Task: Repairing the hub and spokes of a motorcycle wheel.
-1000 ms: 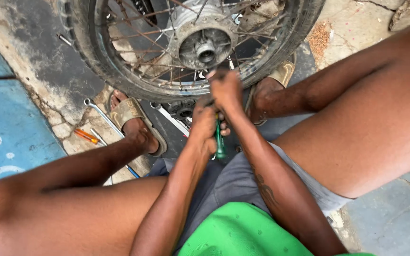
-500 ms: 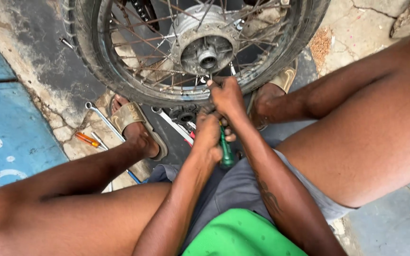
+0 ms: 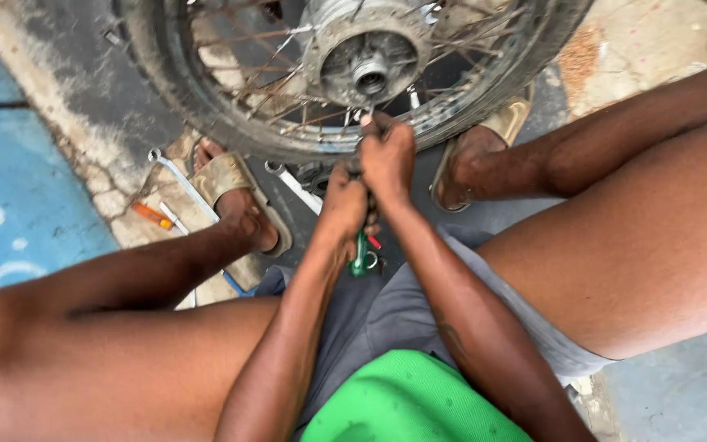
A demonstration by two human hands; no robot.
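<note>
Our left hand [image 3: 344,209] fist-clamped on a green-handled tool [image 3: 360,254], its long axis running from our lap up toward the wheel [image 3: 231,98], our right hand [image 3: 386,155] closed around its upper end at the rim, wrenches [image 3: 175,176] on the ground by our left foot.

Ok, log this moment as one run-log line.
left hand: grips green-handled tool | right hand: at spoked wheel rim | wrench: on ground

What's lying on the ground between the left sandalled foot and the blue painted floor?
In the head view, a long silver wrench and an orange-handled tool lie on cracked concrete between the left foot and the blue painted floor.
</note>
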